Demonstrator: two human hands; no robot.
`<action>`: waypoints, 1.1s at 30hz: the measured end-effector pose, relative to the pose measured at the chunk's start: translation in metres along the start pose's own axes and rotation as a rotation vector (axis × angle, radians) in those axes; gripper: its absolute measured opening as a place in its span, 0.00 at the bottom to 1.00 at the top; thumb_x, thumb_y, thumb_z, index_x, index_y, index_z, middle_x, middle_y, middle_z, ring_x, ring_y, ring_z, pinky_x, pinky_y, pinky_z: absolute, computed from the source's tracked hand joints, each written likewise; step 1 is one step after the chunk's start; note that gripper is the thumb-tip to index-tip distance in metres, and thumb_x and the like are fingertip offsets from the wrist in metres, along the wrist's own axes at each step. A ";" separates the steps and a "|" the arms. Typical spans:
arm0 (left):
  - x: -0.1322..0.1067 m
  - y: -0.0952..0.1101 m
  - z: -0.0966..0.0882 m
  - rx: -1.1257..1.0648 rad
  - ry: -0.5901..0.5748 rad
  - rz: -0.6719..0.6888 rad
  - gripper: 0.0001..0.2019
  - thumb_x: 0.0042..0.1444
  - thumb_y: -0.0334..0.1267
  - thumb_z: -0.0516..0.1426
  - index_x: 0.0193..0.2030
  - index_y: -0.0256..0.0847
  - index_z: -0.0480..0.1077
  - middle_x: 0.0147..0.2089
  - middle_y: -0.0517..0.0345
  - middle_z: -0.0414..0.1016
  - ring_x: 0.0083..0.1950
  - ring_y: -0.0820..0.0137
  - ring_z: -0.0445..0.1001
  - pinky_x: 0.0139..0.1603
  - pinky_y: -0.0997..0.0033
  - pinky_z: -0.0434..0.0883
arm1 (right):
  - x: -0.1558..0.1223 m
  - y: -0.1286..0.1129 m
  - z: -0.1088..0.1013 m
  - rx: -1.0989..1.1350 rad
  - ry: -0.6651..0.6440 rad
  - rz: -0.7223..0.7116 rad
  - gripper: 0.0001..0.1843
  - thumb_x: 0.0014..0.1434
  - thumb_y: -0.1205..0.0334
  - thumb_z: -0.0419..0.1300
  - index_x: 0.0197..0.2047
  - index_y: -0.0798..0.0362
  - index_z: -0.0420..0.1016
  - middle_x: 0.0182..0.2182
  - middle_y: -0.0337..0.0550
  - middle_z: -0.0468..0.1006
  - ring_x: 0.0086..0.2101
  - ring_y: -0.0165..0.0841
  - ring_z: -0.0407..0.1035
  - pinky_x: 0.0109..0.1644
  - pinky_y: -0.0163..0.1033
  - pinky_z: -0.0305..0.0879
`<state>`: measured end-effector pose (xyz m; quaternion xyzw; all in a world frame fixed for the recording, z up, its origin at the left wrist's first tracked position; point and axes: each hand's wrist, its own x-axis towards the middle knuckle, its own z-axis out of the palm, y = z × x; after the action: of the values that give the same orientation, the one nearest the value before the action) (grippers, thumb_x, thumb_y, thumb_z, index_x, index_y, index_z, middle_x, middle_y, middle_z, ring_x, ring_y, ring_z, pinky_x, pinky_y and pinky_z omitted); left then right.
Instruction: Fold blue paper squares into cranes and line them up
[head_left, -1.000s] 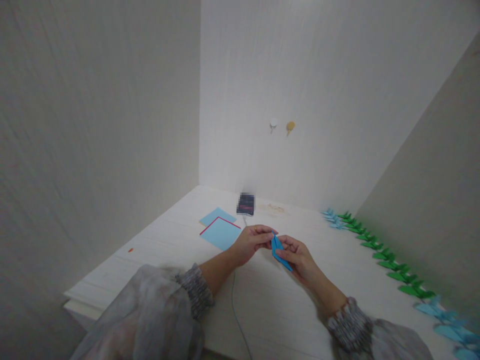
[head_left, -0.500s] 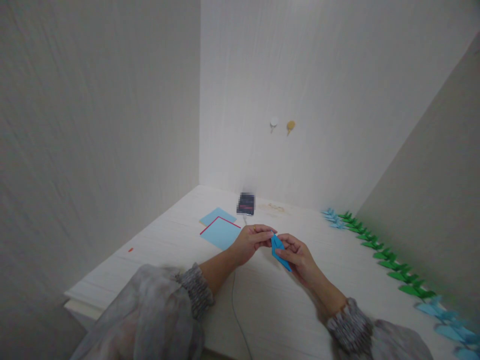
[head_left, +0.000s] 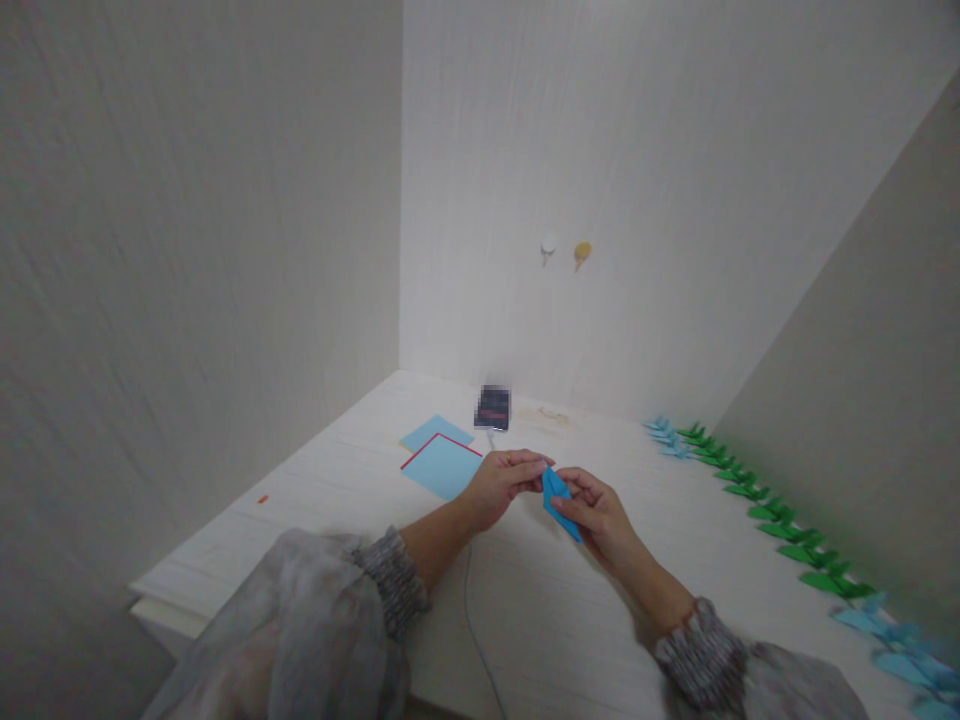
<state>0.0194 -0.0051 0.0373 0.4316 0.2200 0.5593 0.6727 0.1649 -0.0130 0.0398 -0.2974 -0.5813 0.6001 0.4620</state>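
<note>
Folded blue paper piece [head_left: 559, 502]: we are holding it just above the table [head_left: 525, 610], our left hand [head_left: 504, 482] pinching its upper tip and our right hand [head_left: 600, 515] clamping its lower part, bracing both ends, with flat blue sheets [head_left: 442, 465] lying near.
</note>
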 end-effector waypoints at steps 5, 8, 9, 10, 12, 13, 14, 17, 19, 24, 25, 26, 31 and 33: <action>0.000 0.000 0.000 0.021 0.018 -0.008 0.11 0.39 0.37 0.59 0.30 0.31 0.71 0.25 0.55 0.70 0.27 0.75 0.66 0.35 0.71 0.63 | 0.000 0.002 -0.002 -0.022 -0.001 0.001 0.13 0.39 0.63 0.64 0.32 0.52 0.69 0.23 0.36 0.71 0.22 0.26 0.62 0.25 0.31 0.56; 0.001 -0.001 0.000 0.035 0.051 -0.005 0.11 0.39 0.37 0.59 0.30 0.32 0.71 0.25 0.55 0.70 0.26 0.76 0.66 0.35 0.71 0.63 | 0.000 0.001 -0.002 -0.035 -0.005 -0.008 0.13 0.39 0.63 0.63 0.32 0.52 0.69 0.23 0.36 0.71 0.22 0.26 0.62 0.25 0.31 0.56; 0.001 -0.001 0.000 0.039 0.064 -0.006 0.11 0.38 0.37 0.59 0.30 0.32 0.72 0.25 0.55 0.70 0.26 0.76 0.66 0.35 0.71 0.63 | 0.000 0.001 -0.002 -0.040 -0.001 -0.011 0.13 0.39 0.63 0.64 0.32 0.52 0.69 0.23 0.36 0.71 0.22 0.26 0.62 0.25 0.31 0.56; 0.001 -0.001 0.000 0.039 0.074 -0.006 0.11 0.38 0.37 0.60 0.29 0.32 0.72 0.25 0.55 0.70 0.26 0.76 0.65 0.35 0.71 0.63 | 0.000 0.001 -0.001 -0.042 0.002 -0.011 0.13 0.39 0.63 0.64 0.32 0.52 0.69 0.23 0.36 0.71 0.22 0.26 0.62 0.25 0.31 0.56; 0.001 -0.001 0.000 0.032 0.085 -0.006 0.11 0.37 0.37 0.60 0.29 0.31 0.72 0.26 0.54 0.70 0.27 0.75 0.66 0.36 0.71 0.63 | 0.000 0.000 -0.001 -0.040 0.004 -0.006 0.13 0.39 0.63 0.64 0.32 0.52 0.69 0.23 0.36 0.71 0.22 0.26 0.62 0.25 0.31 0.56; 0.001 0.000 0.000 0.026 0.090 -0.007 0.11 0.37 0.36 0.60 0.28 0.31 0.72 0.26 0.54 0.70 0.27 0.75 0.66 0.36 0.70 0.63 | 0.001 0.001 -0.001 -0.038 0.004 -0.003 0.14 0.38 0.63 0.64 0.31 0.53 0.69 0.23 0.36 0.71 0.22 0.25 0.61 0.25 0.31 0.55; 0.001 0.000 0.000 0.019 0.094 -0.008 0.11 0.37 0.36 0.60 0.28 0.31 0.72 0.26 0.54 0.70 0.27 0.75 0.66 0.36 0.70 0.63 | 0.001 0.001 -0.001 -0.037 0.004 0.000 0.14 0.38 0.63 0.64 0.31 0.53 0.69 0.23 0.36 0.71 0.22 0.25 0.61 0.25 0.31 0.55; 0.000 0.000 0.000 0.000 0.107 -0.007 0.08 0.37 0.35 0.60 0.26 0.32 0.72 0.26 0.53 0.71 0.27 0.74 0.67 0.37 0.69 0.64 | 0.002 0.002 -0.001 -0.038 0.015 0.003 0.14 0.37 0.63 0.65 0.31 0.53 0.69 0.23 0.36 0.72 0.22 0.25 0.61 0.25 0.31 0.55; 0.001 0.000 0.000 -0.004 0.114 0.001 0.07 0.38 0.35 0.60 0.25 0.33 0.72 0.27 0.53 0.71 0.28 0.73 0.67 0.37 0.70 0.64 | 0.002 0.002 -0.001 -0.046 0.021 0.003 0.15 0.37 0.62 0.65 0.31 0.54 0.69 0.23 0.36 0.71 0.22 0.25 0.61 0.25 0.31 0.55; 0.001 -0.001 0.002 0.028 0.155 0.012 0.05 0.38 0.35 0.59 0.23 0.35 0.72 0.27 0.54 0.70 0.30 0.72 0.67 0.37 0.70 0.64 | 0.002 0.003 0.000 -0.076 0.029 -0.013 0.16 0.36 0.60 0.65 0.31 0.54 0.70 0.22 0.37 0.71 0.21 0.26 0.61 0.25 0.32 0.56; 0.001 -0.001 0.002 0.032 0.167 0.015 0.06 0.38 0.35 0.59 0.23 0.35 0.71 0.27 0.54 0.70 0.30 0.72 0.67 0.37 0.70 0.64 | 0.003 0.003 0.000 -0.084 0.028 -0.016 0.15 0.37 0.60 0.65 0.31 0.54 0.70 0.23 0.37 0.71 0.22 0.26 0.62 0.25 0.32 0.56; 0.001 -0.001 0.002 0.034 0.177 0.018 0.06 0.38 0.36 0.59 0.23 0.35 0.71 0.26 0.54 0.70 0.29 0.73 0.67 0.37 0.70 0.64 | 0.003 0.003 -0.001 -0.094 0.027 -0.017 0.15 0.37 0.60 0.65 0.31 0.54 0.70 0.23 0.37 0.71 0.22 0.26 0.62 0.25 0.32 0.56; 0.003 -0.005 0.000 0.007 0.218 0.028 0.07 0.37 0.36 0.59 0.23 0.34 0.71 0.24 0.56 0.69 0.27 0.74 0.66 0.35 0.71 0.64 | 0.003 0.004 -0.002 -0.127 0.044 -0.026 0.15 0.38 0.60 0.64 0.32 0.54 0.70 0.23 0.37 0.71 0.23 0.27 0.62 0.25 0.32 0.57; 0.006 -0.005 -0.003 -0.008 0.271 0.040 0.07 0.37 0.36 0.59 0.23 0.33 0.71 0.23 0.56 0.69 0.26 0.75 0.66 0.33 0.72 0.64 | 0.003 0.005 -0.003 -0.143 0.040 -0.011 0.15 0.37 0.61 0.64 0.31 0.54 0.70 0.21 0.36 0.71 0.21 0.26 0.61 0.24 0.31 0.56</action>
<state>0.0216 0.0011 0.0326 0.3539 0.2977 0.6266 0.6273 0.1648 -0.0083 0.0347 -0.3385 -0.6149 0.5484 0.4545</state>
